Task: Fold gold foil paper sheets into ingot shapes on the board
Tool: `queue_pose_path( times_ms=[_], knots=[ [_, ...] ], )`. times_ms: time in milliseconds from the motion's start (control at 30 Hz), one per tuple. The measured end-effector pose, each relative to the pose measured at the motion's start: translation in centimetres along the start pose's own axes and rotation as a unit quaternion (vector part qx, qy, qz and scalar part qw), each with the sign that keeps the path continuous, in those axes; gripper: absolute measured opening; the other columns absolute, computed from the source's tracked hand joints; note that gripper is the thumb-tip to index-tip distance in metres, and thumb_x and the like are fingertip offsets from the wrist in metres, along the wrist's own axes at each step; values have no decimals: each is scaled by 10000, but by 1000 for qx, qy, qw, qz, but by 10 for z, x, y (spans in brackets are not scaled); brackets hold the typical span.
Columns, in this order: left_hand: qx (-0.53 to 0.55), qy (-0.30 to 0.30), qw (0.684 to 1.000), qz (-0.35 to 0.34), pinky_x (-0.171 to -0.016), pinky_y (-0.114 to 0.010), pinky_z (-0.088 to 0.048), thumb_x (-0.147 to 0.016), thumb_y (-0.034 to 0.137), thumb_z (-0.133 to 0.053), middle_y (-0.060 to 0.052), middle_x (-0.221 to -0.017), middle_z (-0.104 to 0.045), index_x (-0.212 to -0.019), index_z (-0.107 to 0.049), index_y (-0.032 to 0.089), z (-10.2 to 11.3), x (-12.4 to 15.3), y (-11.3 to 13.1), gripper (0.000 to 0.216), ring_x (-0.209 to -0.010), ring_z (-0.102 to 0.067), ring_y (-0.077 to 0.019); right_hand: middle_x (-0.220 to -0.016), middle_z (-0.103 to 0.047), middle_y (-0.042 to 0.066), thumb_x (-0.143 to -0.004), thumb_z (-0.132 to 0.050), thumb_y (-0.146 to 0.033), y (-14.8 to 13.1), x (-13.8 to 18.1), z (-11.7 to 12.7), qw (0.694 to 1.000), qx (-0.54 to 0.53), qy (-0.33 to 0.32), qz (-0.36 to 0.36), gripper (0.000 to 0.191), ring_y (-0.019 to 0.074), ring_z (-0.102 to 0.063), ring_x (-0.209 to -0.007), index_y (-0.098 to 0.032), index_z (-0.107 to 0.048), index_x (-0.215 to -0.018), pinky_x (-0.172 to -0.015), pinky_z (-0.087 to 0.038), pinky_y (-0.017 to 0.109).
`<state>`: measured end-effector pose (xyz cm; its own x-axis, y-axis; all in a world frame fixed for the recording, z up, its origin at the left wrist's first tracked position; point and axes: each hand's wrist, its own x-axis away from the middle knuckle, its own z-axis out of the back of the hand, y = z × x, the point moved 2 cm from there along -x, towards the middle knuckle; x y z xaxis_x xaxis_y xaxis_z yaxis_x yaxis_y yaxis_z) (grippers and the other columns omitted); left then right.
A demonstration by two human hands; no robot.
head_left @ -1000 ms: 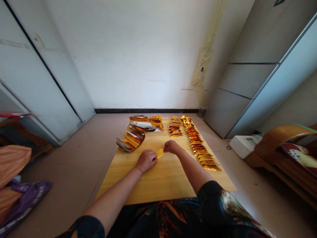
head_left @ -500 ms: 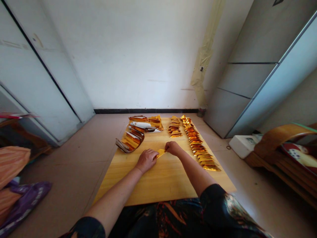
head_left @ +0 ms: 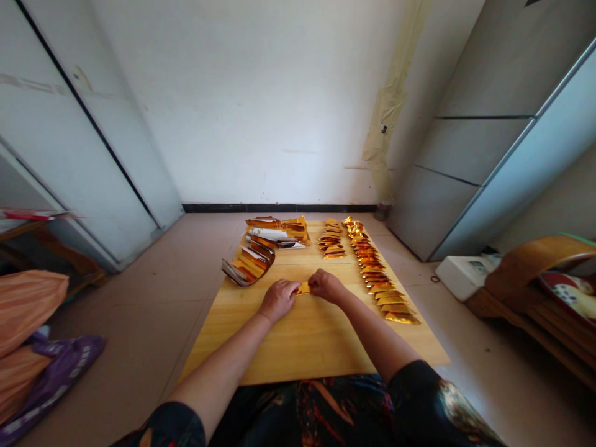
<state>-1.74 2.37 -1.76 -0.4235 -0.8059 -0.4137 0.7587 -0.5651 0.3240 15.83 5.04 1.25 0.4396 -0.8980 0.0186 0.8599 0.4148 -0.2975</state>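
Observation:
A small folded piece of gold foil paper [head_left: 303, 288] is stretched between my hands, low over the middle of the wooden table [head_left: 288, 347]. My left hand [head_left: 278, 300] pinches its left end. The right end is in the closed fingers of my right hand [head_left: 326, 286]. Beyond my left hand lies a curled stack of gold foil sheets [head_left: 250, 262]. To the right of my right hand runs a long row of overlapping folded gold foil pieces [head_left: 377, 276]. A shorter row of the same pieces [head_left: 332, 239] lies beside it, farther back.
More bundled foil sheets [head_left: 279, 231] lie at the table's far left. A white wall [head_left: 279, 124] stands behind the table, a grey refrigerator [head_left: 459, 180] at the right back. A white box [head_left: 460, 276] and a wooden seat [head_left: 526, 285] are at right; bags [head_left: 60, 372] at left.
My right hand has moved closer to my left hand. The foil piece, which slanted up to the right, now lies more level between them. The view has shifted slightly.

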Motion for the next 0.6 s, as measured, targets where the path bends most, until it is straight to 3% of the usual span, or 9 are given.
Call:
queue_pose_path(
  times_ms=[600],
  knots=[
    [-19,-3,1000,-6,-820,-302,-482,-778,93,-537,-62,-922,-678,-1037,-636,189,0,-6,5,294,-881,-598,-178,-921,-602,63,-883,-502,-245,-3,11,-7,995,55,47,74,188,131,-553,-828,-168,-672,-904,-736,-387,203]
  ],
)
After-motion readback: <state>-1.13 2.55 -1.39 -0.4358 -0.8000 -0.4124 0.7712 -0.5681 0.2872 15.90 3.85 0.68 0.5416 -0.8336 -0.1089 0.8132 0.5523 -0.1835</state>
